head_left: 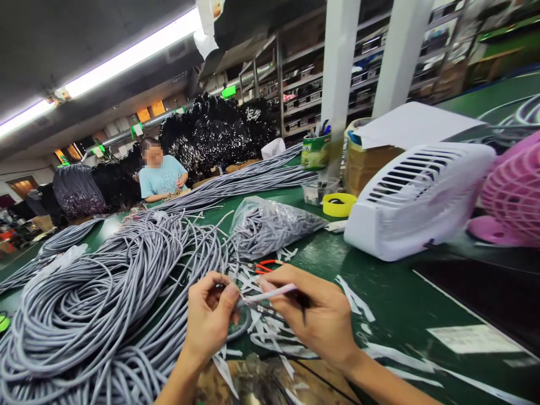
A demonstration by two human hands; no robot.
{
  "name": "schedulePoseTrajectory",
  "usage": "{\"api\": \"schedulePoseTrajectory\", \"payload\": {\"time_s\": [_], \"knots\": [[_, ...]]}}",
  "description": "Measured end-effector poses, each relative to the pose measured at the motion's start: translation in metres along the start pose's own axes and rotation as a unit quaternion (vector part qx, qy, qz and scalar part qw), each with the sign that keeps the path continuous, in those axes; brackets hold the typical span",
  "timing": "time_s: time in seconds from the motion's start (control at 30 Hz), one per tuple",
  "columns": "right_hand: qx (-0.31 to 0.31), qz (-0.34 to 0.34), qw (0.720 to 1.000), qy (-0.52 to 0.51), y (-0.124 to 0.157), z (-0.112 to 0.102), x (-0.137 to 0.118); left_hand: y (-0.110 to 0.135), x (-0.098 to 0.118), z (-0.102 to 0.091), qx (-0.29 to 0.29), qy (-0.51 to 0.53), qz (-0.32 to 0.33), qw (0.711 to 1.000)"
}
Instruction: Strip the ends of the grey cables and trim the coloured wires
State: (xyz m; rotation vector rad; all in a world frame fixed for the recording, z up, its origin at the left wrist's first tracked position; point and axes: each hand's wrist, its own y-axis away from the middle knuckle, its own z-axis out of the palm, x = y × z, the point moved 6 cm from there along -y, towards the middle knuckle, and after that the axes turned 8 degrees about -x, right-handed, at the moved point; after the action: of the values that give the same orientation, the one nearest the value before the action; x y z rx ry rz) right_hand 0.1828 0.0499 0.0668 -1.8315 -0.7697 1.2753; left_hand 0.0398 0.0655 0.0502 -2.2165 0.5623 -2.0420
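Observation:
My left hand (pixel 211 315) is closed, its thumb and forefinger pinching the end of a grey cable (pixel 242 302). From that end a white strip (pixel 278 292) stretches toward my right hand (pixel 318 315). The right thumb and fingers are closed on the strip. A thin dark metal tool (pixel 270 311) shows under the right fingers; its kind and how it is held cannot be made out. Just beyond the hands lie red-handled pliers (pixel 269 265), partly hidden. White scraps (pixel 270 340) are scattered below and between the hands.
Coiled grey cables (pixel 97 304) pile up at left. A clear bag (pixel 274 225) of short grey pieces stands ahead, near yellow tape (pixel 340 205). At right are a white fan (pixel 413 197) and a pink fan (pixel 512 191). Another person (pixel 162 174) works across the table.

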Motion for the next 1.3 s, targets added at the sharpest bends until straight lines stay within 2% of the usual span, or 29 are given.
{"api": "schedulePoseTrajectory", "payload": {"time_s": [0.13,0.23,0.3,0.43,0.6,0.77,1.1,1.3], "knots": [[-0.026,-0.001,0.999,-0.038,-0.002,-0.001,-0.002,0.002,0.004,0.001,-0.024,0.013,0.026,0.999],[-0.085,-0.038,0.993,-0.076,0.0,0.008,-0.009,0.004,0.008,0.001,-0.044,0.012,0.048,0.998],[-0.099,-0.063,0.988,-0.098,0.001,0.012,-0.012,0.004,0.01,0.002,-0.058,-0.002,0.062,0.996],[-0.058,-0.093,0.988,-0.105,0.005,0.009,-0.012,0.005,0.012,0.005,-0.091,-0.018,0.075,0.993],[-0.013,-0.124,0.992,-0.022,0.011,-0.001,-0.02,0.005,0.012,0.006,-0.102,-0.015,0.069,0.992],[-0.018,-0.138,0.99,0.029,0.012,-0.004,-0.024,0.004,0.011,0.003,-0.09,-0.007,0.055,0.994],[-0.018,-0.128,0.991,0.044,0.01,-0.003,-0.018,0.005,0.011,0.002,-0.099,-0.042,0.069,0.992],[-0.004,-0.074,0.996,0.049,0.007,-0.005,-0.012,0.006,0.014,0.003,-0.101,-0.053,0.074,0.991]]}}
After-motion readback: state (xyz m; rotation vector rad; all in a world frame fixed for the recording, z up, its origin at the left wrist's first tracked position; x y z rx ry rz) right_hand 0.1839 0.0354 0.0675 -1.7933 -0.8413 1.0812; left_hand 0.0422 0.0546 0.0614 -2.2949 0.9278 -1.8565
